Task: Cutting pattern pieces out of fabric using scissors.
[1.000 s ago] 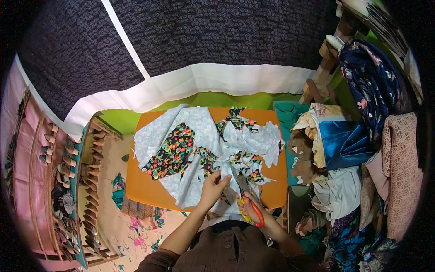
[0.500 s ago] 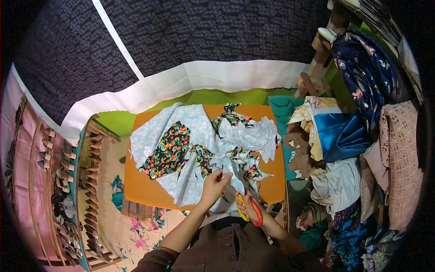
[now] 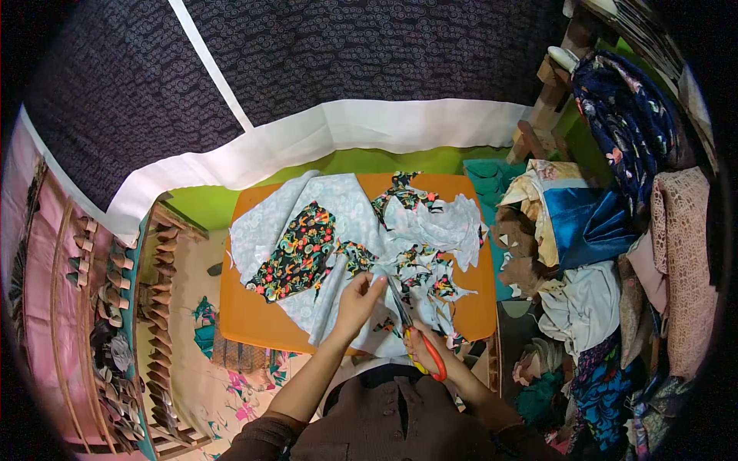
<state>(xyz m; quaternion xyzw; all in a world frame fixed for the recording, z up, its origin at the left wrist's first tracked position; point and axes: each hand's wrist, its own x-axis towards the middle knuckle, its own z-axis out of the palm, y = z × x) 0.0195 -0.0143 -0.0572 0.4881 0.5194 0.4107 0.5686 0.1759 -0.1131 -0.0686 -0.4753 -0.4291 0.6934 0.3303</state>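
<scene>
My right hand (image 3: 422, 347) is wrapped round the handles of a pair of scissors (image 3: 436, 359), one handle red and one yellow. Their blades point up and away from me into the cloth, close beside my left hand (image 3: 360, 300). That left hand pinches an edge of the floral fabric (image 3: 296, 253), which is black with bright flowers on one side and pale on the back. The fabric lies loosely folded over an orange table (image 3: 247, 321). Cut scraps of fabric (image 3: 442, 230) with ragged edges spread over the table's right half.
To the right, folded and hanging cloths (image 3: 588, 230) are piled close to the table. Shoe lasts (image 3: 159, 307) line a wooden rack on the left. A dark patterned curtain (image 3: 369, 54) hangs at the back. Coloured scraps (image 3: 244, 392) litter the floor at the lower left.
The scissors' blades now reach forward into the cloth, their handles closer together. A flap of fabric near my right hand has dropped to the right. The whole view has shifted slightly.
</scene>
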